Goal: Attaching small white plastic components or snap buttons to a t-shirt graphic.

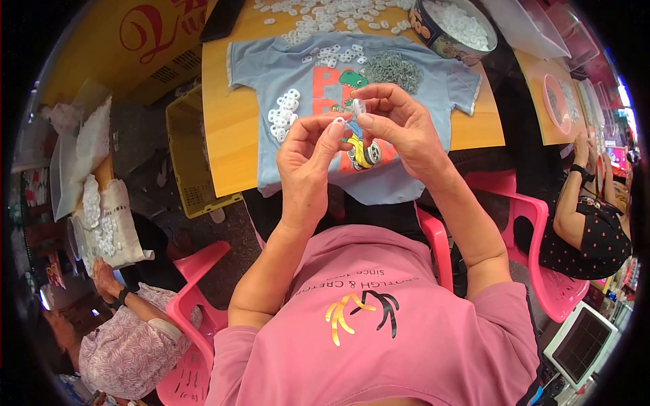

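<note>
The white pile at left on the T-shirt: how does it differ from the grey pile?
The white pile has rounded pieces; the grey pile has smaller bits. The white pile is loose, its pieces easy to tell apart; the grey pile is a dense heap. Both lie on the T-shirt.

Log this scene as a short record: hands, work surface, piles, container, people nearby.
Left hand: pinching a small white piece
Right hand: pinching another white piece
Surface: blue-grey T-shirt spread on wooden table
Piles on shirt: two white clusters, one grey heap
Container: round tin holding white pieces
People nearby: one at left, one at right
</note>
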Demonstrator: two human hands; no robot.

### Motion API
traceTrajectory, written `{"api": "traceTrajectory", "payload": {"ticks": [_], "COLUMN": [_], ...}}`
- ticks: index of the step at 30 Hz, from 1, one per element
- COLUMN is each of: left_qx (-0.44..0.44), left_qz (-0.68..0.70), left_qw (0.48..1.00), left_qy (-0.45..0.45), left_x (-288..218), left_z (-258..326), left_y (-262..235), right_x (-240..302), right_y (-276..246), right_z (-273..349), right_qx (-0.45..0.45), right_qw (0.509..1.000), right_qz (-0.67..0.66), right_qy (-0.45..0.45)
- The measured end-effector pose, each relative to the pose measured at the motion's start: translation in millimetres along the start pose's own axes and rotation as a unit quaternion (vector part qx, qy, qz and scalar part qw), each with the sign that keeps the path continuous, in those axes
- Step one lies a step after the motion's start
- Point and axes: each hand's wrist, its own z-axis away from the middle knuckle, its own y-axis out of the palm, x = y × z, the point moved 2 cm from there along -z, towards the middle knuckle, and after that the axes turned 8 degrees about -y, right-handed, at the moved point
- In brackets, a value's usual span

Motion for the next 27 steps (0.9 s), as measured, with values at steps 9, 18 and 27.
{"api": "traceTrajectory", "payload": {"ticks": [9, 18, 27], "left_qx": [-0.008, -0.005, -0.010], "left_qz": [-0.003, 0.001, -0.007], "left_qw": [1.000, 1.000, 1.000], "left_qy": [-0.012, -0.012, -0.018], "left_x": [2.2, 3.1, 4.8], "left_z": [-4.4, -7.0, -10.5], "left_y": [-1.3, 0.1, -1.3], "right_x": [0.3, 5.9, 19.0], "right_y": [2.2, -0.6, 2.9], "right_z": [0.0, 1.2, -0.9], "right_qx": [0.027, 0.038, 0.052], "right_qw": [0.998, 0.983, 0.932], "right_qz": [0.050, 0.168, 0.337], "right_qy": [-0.039, -0.059, -0.125]}}
